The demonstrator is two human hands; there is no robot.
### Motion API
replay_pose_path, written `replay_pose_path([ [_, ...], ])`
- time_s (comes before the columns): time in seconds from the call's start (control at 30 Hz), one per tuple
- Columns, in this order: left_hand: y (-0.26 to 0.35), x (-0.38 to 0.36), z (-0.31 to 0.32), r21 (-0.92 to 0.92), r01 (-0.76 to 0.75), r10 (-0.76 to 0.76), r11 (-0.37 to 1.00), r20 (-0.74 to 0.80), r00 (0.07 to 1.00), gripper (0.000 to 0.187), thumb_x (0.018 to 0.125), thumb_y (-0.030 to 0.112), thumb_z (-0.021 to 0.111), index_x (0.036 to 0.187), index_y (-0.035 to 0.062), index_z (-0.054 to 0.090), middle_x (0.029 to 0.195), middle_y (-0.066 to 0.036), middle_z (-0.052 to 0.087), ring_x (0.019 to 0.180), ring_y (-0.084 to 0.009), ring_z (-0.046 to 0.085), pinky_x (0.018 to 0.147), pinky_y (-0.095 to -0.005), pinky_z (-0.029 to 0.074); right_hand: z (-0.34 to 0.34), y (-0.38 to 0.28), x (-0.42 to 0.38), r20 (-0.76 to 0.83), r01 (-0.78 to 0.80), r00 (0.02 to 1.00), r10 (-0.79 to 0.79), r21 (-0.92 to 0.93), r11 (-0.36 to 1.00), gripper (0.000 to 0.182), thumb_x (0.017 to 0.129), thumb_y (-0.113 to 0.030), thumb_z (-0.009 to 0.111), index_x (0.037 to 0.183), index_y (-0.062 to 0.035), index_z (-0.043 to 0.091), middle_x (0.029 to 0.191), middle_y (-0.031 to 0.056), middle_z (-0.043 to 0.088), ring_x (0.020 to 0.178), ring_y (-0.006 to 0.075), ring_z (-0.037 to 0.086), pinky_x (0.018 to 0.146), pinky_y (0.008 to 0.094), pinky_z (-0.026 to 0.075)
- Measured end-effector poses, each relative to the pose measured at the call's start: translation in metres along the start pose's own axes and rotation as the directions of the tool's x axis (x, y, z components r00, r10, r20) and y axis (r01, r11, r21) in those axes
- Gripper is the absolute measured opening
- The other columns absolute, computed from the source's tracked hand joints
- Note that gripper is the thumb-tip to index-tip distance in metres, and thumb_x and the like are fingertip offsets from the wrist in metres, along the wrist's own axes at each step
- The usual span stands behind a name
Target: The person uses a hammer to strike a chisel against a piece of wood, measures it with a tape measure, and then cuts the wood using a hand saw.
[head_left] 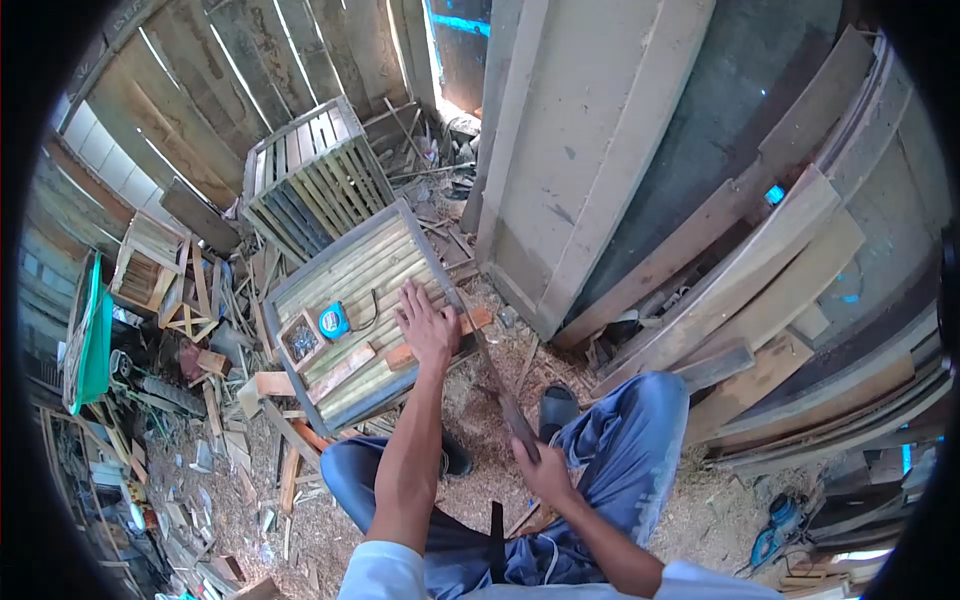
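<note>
My right hand is wrapped round the dark handle of a handsaw, whose narrow blade points up and away beside the right edge of a slatted wooden crate. On the crate's top, my left hand lies palm down with its fingers spread. Under its heel is a reddish-brown wood strip, which comes out on the other side and reaches past the crate's edge to the saw. Left of this hand are a blue tape measure, a small wooden box of small bits, probably nails, and another wood piece.
A second slatted crate stands behind. Large panels and long planks lean at the right. Scrap wood and sawdust cover the floor. A green item is at the left, a blue power tool at the lower right.
</note>
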State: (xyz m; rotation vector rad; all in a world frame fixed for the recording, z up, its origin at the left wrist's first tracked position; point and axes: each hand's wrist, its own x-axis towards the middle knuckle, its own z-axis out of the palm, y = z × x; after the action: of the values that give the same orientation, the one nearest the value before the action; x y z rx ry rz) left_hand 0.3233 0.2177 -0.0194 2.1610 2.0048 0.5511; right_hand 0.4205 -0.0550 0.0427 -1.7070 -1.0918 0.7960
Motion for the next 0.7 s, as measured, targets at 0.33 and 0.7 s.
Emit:
replay_pose_path([
  [0.33, 0.0, -0.001, -0.004, -0.017, 0.002, -0.002, 1.0, -0.008, 1.0, 0.067, 0.081, 0.033, 0.047, 0.138, -0.0006, 0.036, 0.152, -0.014, 0.022, 0.142, -0.029, 0.016, 0.113, -0.0508, 0.014, 0.015, -0.003, 0.051, 0.125, -0.103, 0.987, 0.106, -0.026, 0.994, 0.04, 0.091, -0.038, 0.056, 0.086, 0.0007, 0.064, 0.064, 0.023, 0.057, 0.065, 0.038, 0.064, 0.056, 0.0408, 0.046],
  [0.7, -0.004, -0.001, 0.002, -0.01, -0.035, 0.035, 0.999, -0.048, 0.998, 0.063, 0.082, 0.031, 0.045, 0.136, -0.0012, 0.039, 0.151, -0.015, 0.024, 0.142, -0.0295, 0.016, 0.113, -0.0513, 0.013, 0.035, -0.009, 0.073, 0.093, -0.111, 0.989, 0.117, -0.06, 0.992, 0.034, 0.091, -0.032, 0.057, 0.08, -0.0002, 0.063, 0.062, 0.0208, 0.057, 0.061, 0.0383, 0.061, 0.055, 0.0418, 0.045],
])
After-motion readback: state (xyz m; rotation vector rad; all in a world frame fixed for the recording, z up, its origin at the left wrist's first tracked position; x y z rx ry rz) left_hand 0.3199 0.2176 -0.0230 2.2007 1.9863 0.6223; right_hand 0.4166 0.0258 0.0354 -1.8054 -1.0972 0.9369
